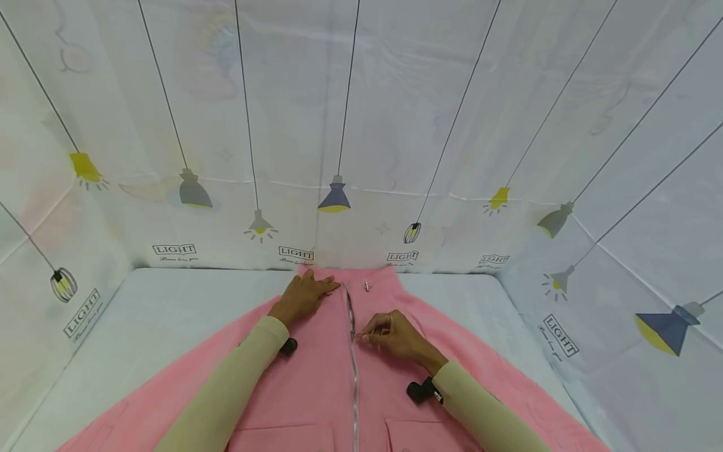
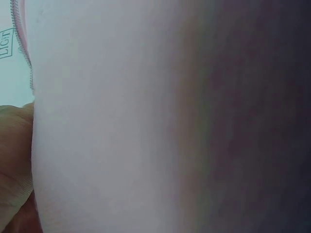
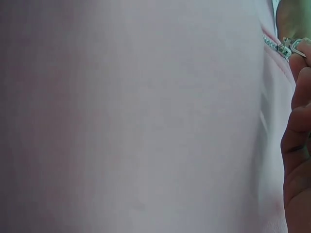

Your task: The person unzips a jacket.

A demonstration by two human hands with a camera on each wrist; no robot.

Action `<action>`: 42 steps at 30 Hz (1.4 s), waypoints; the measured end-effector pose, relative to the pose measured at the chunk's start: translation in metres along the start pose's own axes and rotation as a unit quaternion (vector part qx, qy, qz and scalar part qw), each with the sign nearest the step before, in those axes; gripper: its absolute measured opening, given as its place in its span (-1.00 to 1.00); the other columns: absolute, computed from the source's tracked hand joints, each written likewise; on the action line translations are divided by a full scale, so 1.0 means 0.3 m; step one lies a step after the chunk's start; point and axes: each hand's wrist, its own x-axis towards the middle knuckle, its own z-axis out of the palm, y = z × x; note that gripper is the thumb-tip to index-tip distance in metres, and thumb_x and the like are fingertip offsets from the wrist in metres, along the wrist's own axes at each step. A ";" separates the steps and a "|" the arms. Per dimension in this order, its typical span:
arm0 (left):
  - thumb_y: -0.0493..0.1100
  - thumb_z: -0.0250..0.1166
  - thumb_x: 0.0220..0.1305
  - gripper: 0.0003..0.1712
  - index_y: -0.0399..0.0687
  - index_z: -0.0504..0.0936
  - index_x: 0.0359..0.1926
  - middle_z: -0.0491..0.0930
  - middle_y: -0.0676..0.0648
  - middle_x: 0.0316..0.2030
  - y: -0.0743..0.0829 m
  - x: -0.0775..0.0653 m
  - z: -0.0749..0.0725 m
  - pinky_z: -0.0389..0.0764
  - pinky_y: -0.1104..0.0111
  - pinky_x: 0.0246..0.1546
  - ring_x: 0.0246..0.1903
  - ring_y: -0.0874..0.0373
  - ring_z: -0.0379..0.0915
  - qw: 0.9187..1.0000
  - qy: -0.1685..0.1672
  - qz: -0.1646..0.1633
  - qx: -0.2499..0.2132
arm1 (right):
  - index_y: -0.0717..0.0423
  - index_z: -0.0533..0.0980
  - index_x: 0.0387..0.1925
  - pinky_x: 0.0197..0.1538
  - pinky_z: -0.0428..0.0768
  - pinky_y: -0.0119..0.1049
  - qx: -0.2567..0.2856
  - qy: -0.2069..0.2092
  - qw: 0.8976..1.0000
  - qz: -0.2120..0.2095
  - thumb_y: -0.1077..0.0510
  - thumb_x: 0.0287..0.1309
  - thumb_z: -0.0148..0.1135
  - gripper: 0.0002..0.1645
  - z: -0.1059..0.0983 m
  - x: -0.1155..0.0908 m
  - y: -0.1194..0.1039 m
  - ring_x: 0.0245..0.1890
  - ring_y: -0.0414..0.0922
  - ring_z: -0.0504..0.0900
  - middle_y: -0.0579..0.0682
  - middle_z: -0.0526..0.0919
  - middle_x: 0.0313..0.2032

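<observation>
A pink jacket (image 1: 299, 389) lies spread out front side up, its metal zipper (image 1: 355, 383) running down the middle. Below the collar (image 1: 361, 274) the zipper's two sides stand slightly apart, and lower down they meet. My right hand (image 1: 395, 336) pinches the zipper pull (image 3: 297, 47) between thumb and fingertips, where the gap ends. On the upper left front, my left hand (image 1: 305, 296) rests at the collar, fingers stretched toward the zipper's edge. Pale pink cloth fills most of both wrist views, with part of the left hand at the left edge of its own view.
The jacket covers much of a white table (image 1: 186, 307). White sheets printed with hanging lamps (image 1: 334, 196) enclose it at the back and sides. A small metal snap (image 1: 368, 287) sits right of the zipper top, and flap pockets (image 1: 429, 434) lie near the bottom.
</observation>
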 end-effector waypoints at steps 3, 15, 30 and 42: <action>-0.15 0.10 0.50 -0.53 0.25 0.49 0.36 0.45 0.01 0.37 -0.002 0.003 0.004 0.44 -0.03 -0.14 -0.19 -0.05 0.31 1.000 0.006 -0.001 0.004 | 0.07 0.75 -0.23 -0.44 0.57 -0.38 0.005 0.000 1.000 -0.004 0.23 0.24 0.33 -0.87 0.004 -0.009 -0.002 -0.41 0.09 0.65 0.08 0.74 -0.33; -0.19 0.10 0.49 -0.50 0.24 0.48 0.37 0.43 0.01 0.38 -0.008 0.004 0.009 0.45 -0.05 -0.11 -0.12 -0.08 0.35 1.000 0.006 0.004 0.001 | 0.01 0.76 -0.25 -0.41 0.58 -0.38 0.000 0.000 1.000 0.002 0.22 0.23 0.35 -0.87 0.013 -0.031 -0.014 -0.40 -0.07 0.66 -0.03 0.76 -0.31; -0.26 0.20 0.41 -0.46 0.21 0.51 0.35 0.44 -0.01 0.37 -0.011 0.007 0.013 0.48 -0.11 -0.08 -0.11 -0.13 0.39 1.000 0.009 0.009 0.003 | -0.04 0.76 -0.26 -0.37 0.54 -0.44 -0.001 -0.006 1.000 -0.020 0.19 0.21 0.37 -0.88 0.027 -0.078 -0.036 -0.39 -0.19 0.59 -0.06 0.78 -0.29; -0.21 0.12 0.48 -0.48 0.26 0.47 0.38 0.42 0.01 0.38 -0.015 0.010 0.025 0.44 -0.08 -0.07 -0.13 -0.09 0.35 1.000 0.006 0.000 -0.002 | 0.00 0.76 -0.24 -0.28 0.57 -0.40 0.018 -0.021 0.999 -0.040 0.15 0.23 0.36 -0.88 0.036 -0.114 -0.032 -0.29 -0.17 0.64 -0.06 0.77 -0.27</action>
